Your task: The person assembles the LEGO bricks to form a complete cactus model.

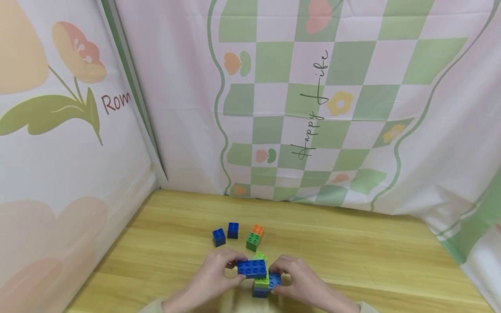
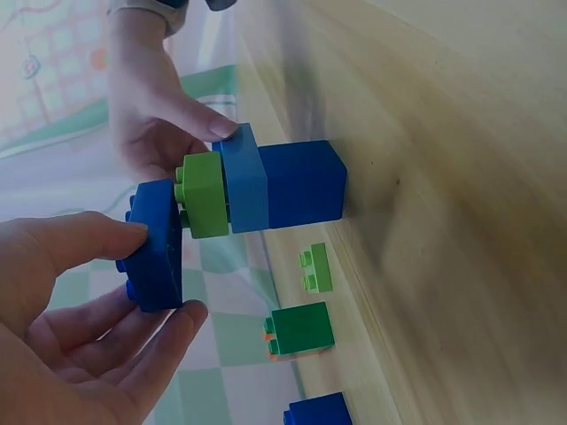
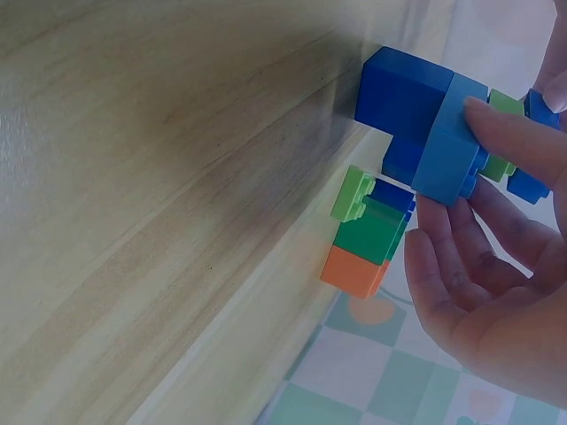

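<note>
A small stack of toy bricks is standing on the tabletop, with a dark blue block (image 2: 306, 183) forming its base, a medium blue brick (image 2: 246, 181) sitting on that and sticking out towards the person's right, and a lime brick (image 2: 205, 197) topping it. Those layers are looking joined, so the build is seemingly partly done; a long dark blue brick (image 1: 252, 269) is being held just over the lime studs, and appears not to be pressed on. The stack is standing between the two hands. The left hand (image 1: 216, 273) is pinching the long brick between thumb and curled fingers; the right hand (image 1: 298, 277) is gripping the overhanging medium blue brick, thumb against fingers. Beyond the hands, pieces are lying unused, possibly left for later: a loose lime piece (image 1: 260, 256) near the stack, a green block (image 1: 253, 241) beside an orange block (image 1: 258, 229), and two small blue blocks (image 1: 219, 237) further left. Behind the wooden tabletop (image 1: 352, 248), a green-and-white checked curtain (image 1: 270, 95) is hanging.
</note>
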`<state>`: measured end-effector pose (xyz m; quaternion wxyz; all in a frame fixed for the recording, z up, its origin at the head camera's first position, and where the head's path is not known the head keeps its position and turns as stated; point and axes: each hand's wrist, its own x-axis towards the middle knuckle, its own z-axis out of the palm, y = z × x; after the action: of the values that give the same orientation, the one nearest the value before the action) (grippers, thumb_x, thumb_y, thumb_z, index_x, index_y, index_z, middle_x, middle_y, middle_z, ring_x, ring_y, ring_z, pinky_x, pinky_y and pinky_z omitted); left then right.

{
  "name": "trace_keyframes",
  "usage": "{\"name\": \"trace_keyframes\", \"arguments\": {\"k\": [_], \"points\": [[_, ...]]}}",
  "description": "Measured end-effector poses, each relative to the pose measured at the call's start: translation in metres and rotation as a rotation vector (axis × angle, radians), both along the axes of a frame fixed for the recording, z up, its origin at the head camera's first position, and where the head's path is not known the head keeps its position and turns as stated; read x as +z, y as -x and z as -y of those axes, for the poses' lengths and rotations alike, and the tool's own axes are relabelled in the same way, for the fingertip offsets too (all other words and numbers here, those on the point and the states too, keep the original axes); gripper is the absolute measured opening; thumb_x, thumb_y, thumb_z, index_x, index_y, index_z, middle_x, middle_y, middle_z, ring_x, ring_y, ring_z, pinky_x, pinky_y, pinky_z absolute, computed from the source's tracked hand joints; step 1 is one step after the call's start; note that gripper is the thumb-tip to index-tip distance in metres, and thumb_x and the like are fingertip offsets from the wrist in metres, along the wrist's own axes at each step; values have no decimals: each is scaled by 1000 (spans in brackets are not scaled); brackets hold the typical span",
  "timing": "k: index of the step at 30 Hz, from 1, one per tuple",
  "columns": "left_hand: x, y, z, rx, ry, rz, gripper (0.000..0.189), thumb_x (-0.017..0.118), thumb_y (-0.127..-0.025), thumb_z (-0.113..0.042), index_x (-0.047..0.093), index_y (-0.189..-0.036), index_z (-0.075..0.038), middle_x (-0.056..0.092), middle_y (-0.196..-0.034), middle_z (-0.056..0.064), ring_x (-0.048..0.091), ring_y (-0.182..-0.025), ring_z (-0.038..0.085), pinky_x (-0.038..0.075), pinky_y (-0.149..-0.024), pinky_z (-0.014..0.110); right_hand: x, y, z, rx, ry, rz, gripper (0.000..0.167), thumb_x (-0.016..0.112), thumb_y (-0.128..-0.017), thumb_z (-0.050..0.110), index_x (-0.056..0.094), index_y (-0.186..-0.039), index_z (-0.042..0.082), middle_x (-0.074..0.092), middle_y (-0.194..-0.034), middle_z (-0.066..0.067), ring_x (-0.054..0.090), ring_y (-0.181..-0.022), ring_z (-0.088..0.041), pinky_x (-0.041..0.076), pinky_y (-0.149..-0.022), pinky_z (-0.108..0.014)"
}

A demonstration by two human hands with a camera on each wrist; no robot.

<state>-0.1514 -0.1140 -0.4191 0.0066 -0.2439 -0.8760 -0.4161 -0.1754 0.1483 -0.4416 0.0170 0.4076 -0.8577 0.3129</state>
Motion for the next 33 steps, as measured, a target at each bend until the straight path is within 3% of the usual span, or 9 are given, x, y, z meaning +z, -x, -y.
{"name": "trace_keyframes", "arguments": {"k": [6, 18, 24, 33], "points": [[-1, 0, -2, -23, -19, 9, 31, 79, -79, -8, 71, -109, -10, 72, -103, 2, 63, -88, 1, 59, -75, 18, 1, 1, 0, 2, -7, 9, 30, 83, -78, 23, 70, -103, 13, 71, -96, 3, 62, -86, -2, 58, -74, -21], [-1, 0, -5, -44, -3, 84, 35, 79, -79, -10, 71, -113, -12, 72, -107, 2, 64, -90, 1, 58, -77, 17, -1, 1, 0, 36, 26, -66, 29, 84, -76, 19, 70, -101, 11, 71, -94, 1, 62, -84, -2, 58, -72, -21], [-2, 1, -6, -58, 2, 53, 36, 79, -78, -9, 71, -113, -10, 73, -107, 3, 63, -89, 0, 58, -77, 19, 0, 0, 0, 22, 12, -76, 29, 84, -75, 19, 70, -100, 12, 70, -94, 2, 63, -84, -3, 58, -72, -22], [-1, 3, -6, -72, -5, 64, 35, 79, -78, -8, 71, -112, -10, 73, -106, 3, 61, -88, -2, 58, -78, 20, 1, 0, 0, 10, 2, -55, 29, 84, -76, 20, 70, -100, 12, 70, -95, 3, 64, -85, -4, 59, -73, -23]]}}
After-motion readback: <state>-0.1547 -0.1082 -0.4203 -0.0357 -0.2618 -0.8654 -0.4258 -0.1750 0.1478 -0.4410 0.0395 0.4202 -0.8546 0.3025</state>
